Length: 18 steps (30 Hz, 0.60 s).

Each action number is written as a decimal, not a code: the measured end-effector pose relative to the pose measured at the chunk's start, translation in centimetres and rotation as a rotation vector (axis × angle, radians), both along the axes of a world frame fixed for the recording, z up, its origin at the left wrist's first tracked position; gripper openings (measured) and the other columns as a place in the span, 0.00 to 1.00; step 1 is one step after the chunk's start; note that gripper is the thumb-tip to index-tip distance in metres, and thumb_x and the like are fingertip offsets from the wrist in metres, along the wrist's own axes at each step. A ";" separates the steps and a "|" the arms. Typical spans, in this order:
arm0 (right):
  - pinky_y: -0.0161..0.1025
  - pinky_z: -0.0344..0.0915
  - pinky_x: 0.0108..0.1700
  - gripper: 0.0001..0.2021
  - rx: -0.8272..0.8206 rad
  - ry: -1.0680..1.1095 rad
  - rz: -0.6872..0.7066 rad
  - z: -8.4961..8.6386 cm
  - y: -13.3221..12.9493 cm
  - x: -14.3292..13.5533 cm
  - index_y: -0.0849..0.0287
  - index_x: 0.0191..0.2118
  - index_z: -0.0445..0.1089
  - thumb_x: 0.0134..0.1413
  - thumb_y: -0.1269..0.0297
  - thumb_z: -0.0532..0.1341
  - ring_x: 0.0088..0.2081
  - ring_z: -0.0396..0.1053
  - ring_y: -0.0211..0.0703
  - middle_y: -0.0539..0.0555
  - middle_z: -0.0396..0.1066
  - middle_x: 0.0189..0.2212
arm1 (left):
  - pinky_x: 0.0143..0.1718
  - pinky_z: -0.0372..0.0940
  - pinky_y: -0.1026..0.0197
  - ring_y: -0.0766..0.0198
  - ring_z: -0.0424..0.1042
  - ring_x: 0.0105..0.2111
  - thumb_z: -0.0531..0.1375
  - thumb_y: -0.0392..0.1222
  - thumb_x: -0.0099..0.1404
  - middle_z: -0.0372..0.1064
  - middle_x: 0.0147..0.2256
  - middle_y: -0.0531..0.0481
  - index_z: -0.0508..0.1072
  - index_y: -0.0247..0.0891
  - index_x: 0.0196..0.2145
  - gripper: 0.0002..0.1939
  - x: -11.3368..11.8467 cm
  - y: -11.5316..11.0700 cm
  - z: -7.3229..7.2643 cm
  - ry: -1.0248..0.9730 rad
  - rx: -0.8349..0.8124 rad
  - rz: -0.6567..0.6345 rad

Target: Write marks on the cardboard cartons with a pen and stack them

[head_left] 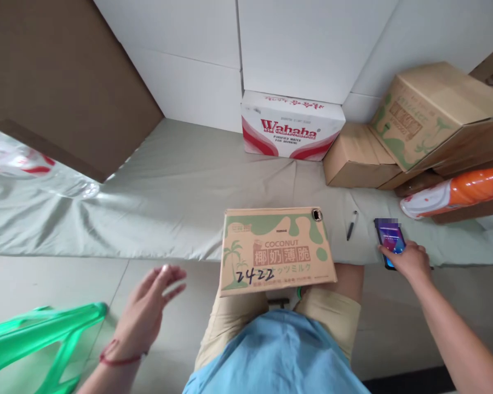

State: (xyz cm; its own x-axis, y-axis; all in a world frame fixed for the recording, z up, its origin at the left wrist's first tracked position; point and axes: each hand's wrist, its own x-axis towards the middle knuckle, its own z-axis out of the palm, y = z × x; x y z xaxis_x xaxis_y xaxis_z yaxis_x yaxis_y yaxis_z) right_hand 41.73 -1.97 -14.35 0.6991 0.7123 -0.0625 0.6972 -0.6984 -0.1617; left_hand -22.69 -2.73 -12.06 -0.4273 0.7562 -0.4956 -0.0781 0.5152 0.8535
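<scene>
- Right hand's grip: thumb laid over the phone, fingers curled by its right edge; how firmly they close, I cannot tell.
- Phone: on the surface at its near edge, at 10 o'clock from that hand, long axis roughly 11 to 5.
- Pen: near the phone, toward 10.
- Coconut carton: at 9, over the lap.
- Left hand: well apart beyond it, empty, fingers loosely spread.

The carton reads COCONUT and 2422, the white box Wahaha PURIFIED WATER
</scene>
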 end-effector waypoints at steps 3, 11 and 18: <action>0.75 0.60 0.64 0.51 -0.078 -0.019 -0.026 0.3 0.7 -0.6 0.71 0.50 0.76 0.40 0.21 0.62 0.63 0.65 0.87 0.84 0.74 0.47 | 0.48 0.80 0.49 0.44 0.80 0.50 0.75 0.78 0.45 0.80 0.42 0.43 0.79 0.41 0.40 0.39 0.5 -3.2 -2.6 -0.243 -0.144 -0.041; 0.57 0.73 0.65 0.41 0.347 0.833 0.367 2.8 -2.4 -16.1 0.55 0.70 0.68 0.64 0.30 0.59 0.67 0.72 0.62 0.68 0.72 0.66 | 0.63 0.69 0.39 0.37 0.71 0.66 0.67 0.84 0.53 0.76 0.62 0.35 0.70 0.47 0.65 0.54 5.3 -1.9 -1.9 -0.518 -0.120 -0.284; 0.62 0.57 0.77 0.41 0.329 1.123 0.537 2.9 -1.8 -22.6 0.52 0.79 0.52 0.69 0.43 0.64 0.76 0.60 0.56 0.63 0.63 0.75 | 0.71 0.63 0.42 0.37 0.67 0.70 0.71 0.77 0.57 0.76 0.63 0.35 0.79 0.42 0.59 0.44 7.5 -0.7 0.3 -0.686 0.045 -0.514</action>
